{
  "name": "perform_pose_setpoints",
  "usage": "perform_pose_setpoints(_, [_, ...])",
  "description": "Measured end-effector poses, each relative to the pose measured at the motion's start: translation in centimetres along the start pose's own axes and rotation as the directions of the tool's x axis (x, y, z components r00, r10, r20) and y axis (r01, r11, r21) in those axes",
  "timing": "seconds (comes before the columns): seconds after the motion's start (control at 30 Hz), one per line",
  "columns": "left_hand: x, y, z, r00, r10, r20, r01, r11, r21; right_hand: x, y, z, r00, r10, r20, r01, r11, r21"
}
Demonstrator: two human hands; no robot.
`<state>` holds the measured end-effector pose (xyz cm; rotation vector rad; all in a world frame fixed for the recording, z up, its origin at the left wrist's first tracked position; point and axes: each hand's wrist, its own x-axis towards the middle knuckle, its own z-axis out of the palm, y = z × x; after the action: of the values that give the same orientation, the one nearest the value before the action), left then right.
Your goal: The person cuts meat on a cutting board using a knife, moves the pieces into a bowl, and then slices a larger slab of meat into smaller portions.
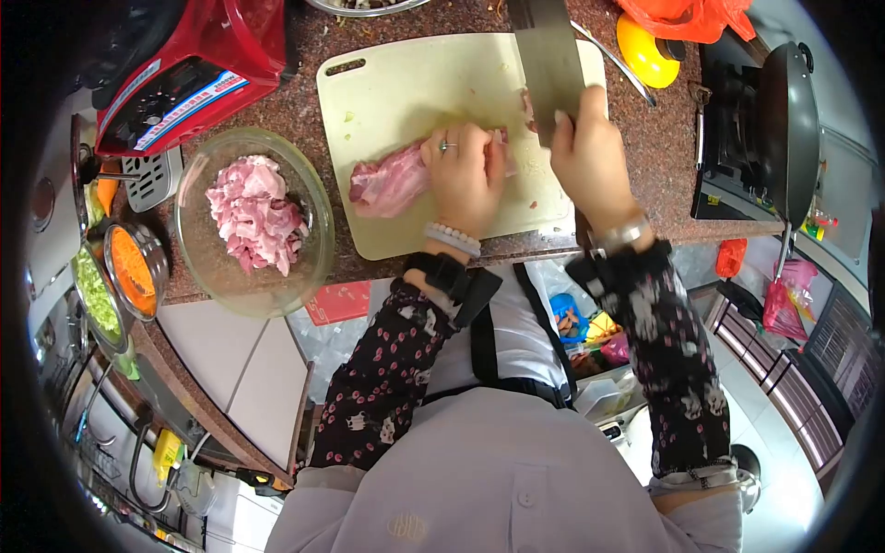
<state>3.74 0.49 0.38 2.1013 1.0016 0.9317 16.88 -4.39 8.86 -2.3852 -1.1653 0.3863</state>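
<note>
A long piece of raw pink meat [392, 182] lies across the pale cutting board [415, 83]. My left hand [464, 175] presses on its right part with curled fingers, gripping it. In my right hand [595, 161] is a cleaver [550, 64], its broad blade pointing away from me over the right part of the board. The fingers wrap its handle, which is mostly hidden. Between the blade and the meat's end there is a gap, and a small meat scrap [527, 111] sits by the blade's edge. Cut meat pieces [256, 212] are heaped in a glass bowl [318, 249] left of the board.
A red appliance [230, 55] stands at the back left. Beside the glass bowl are a bowl of shredded orange vegetable [132, 267] and one of shredded green vegetable [97, 300]. To the right are a yellow round object [645, 51], a red plastic bag [691, 14] and a dark wok [791, 138].
</note>
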Motion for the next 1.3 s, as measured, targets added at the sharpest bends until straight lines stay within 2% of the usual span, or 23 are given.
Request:
perform_pose_setpoints(0.03, [0.0,0.3,-0.5,0.999,-0.046,0.012,0.047,0.982,-0.181,-1.2,-0.9,-0.7,0.999,0.018,0.031,-0.018,1.000,0.010])
perform_pose_setpoints(0.07, [0.0,0.4,-0.7,1.000,-0.025,0.011,0.026,0.997,-0.078,-2.7,-2.0,-1.3,0.997,0.043,0.061,-0.044,0.999,0.016])
perform_pose_setpoints(0.1, [-0.1,0.5,-0.8,1.000,-0.002,0.010,0.002,1.000,0.022,-3.9,-3.4,-1.8,0.979,0.108,0.170,-0.096,0.992,-0.080])
perform_pose_setpoints(0.13, [0.0,0.6,-0.6,1.000,0.022,0.005,-0.022,0.993,0.120,-5.1,-3.4,-0.9,0.987,0.063,0.145,-0.046,0.992,-0.117])
perform_pose_setpoints(0.17, [0.0,0.6,0.0,0.996,0.094,0.007,-0.092,0.951,0.294,-5.8,-3.6,0.0,0.976,0.103,0.194,-0.072,0.984,-0.161])
perform_pose_setpoints(0.4, [0.6,0.3,0.8,0.997,0.057,0.048,-0.070,0.940,0.333,-13.4,-2.9,-2.1,0.874,0.304,0.379,-0.177,0.926,-0.335])
perform_pose_setpoints(0.47, [0.7,0.5,0.8,0.996,0.068,0.057,-0.084,0.935,0.344,-12.5,-1.6,0.3,0.896,0.251,0.366,-0.108,0.923,-0.368])
perform_pose_setpoints(0.5, [0.8,0.6,0.5,0.995,0.071,0.074,-0.092,0.938,0.334,-10.1,-1.6,1.6,0.949,0.132,0.285,-0.014,0.924,-0.382])
perform_pose_setpoints(0.53, [0.6,0.5,0.4,0.994,0.069,0.089,-0.095,0.939,0.329,-6.8,-2.5,2.8,0.980,0.091,0.176,-0.029,0.944,-0.330])
perform_pose_setpoints(0.57, [0.2,0.0,0.7,0.993,0.062,0.098,-0.091,0.942,0.324,-3.4,-2.5,3.8,0.990,-0.104,0.092,0.131,0.914,-0.385])
perform_pose_setpoints(0.6, [0.0,-0.2,0.7,0.994,0.057,0.095,-0.086,0.937,0.339,-0.3,-4.2,3.1,0.983,0.051,0.175,-0.012,0.977,-0.213])
perform_pose_setpoints(0.63, [0.2,-0.2,0.6,0.993,0.059,0.102,-0.091,0.934,0.346,0.9,-3.9,3.3,0.992,-0.020,0.128,0.044,0.982,-0.186])
perform_pose_setpoints(0.67, [0.3,0.1,0.5,0.993,0.068,0.099,-0.098,0.933,0.346,0.2,-3.2,3.0,0.989,-0.004,0.150,0.028,0.987,-0.156])
perform_pose_setpoints(0.73, [0.5,0.2,0.3,0.996,0.061,0.058,-0.072,0.977,0.199,-0.1,-1.3,1.6,0.985,-0.004,0.173,0.023,0.994,-0.107])
perform_pose_setpoints(0.77, [0.3,-0.2,0.2,0.997,0.068,0.045,-0.074,0.987,0.140,-1.2,-1.3,0.2,0.979,0.033,0.202,0.010,0.978,-0.210])
perform_pose_setpoints(0.83, [0.1,-0.6,-0.2,0.997,0.069,0.037,-0.069,0.998,-0.001,-3.3,-1.7,-1.6,0.982,0.066,0.175,-0.042,0.990,-0.135])
perform_pose_setpoints(0.93, [0.1,-0.5,-0.3,0.990,0.123,0.064,-0.128,0.988,0.084,-5.9,-2.9,-1.8,0.975,0.130,0.178,-0.117,0.990,-0.084])
perform_pose_setpoints(0.97, [0.1,-0.3,0.1,0.992,0.107,0.066,-0.117,0.978,0.175,-5.8,-4.0,-1.6,0.925,0.238,0.295,-0.188,0.964,-0.189])
perform_pose_setpoints(1.0, [0.5,0.0,0.2,0.994,0.106,0.042,-0.112,0.970,0.216,-6.2,-3.6,-0.3,0.944,0.146,0.294,-0.110,0.985,-0.136])
perform_pose_setpoints(1.07, [0.3,0.4,0.1,0.996,0.088,0.018,-0.089,0.951,0.295,-7.5,-3.3,0.6,0.954,0.157,0.255,-0.105,0.973,-0.206])
perform_pose_setpoints(1.2, [0.4,0.5,0.6,0.999,0.042,0.030,-0.050,0.938,0.343,-12.7,-3.2,-2.3,0.873,0.321,0.368,-0.231,0.935,-0.269])
perform_pose_setpoints(1.27, [0.5,0.2,0.9,0.999,0.044,0.025,-0.050,0.949,0.311,-13.1,-3.0,-1.9,0.843,0.348,0.410,-0.232,0.923,-0.307])
perform_pose_setpoints(1.3, [0.4,0.1,0.9,0.999,0.033,0.040,-0.044,0.954,0.298,-12.1,-2.6,-0.4,0.898,0.281,0.338,-0.192,0.942,-0.274])
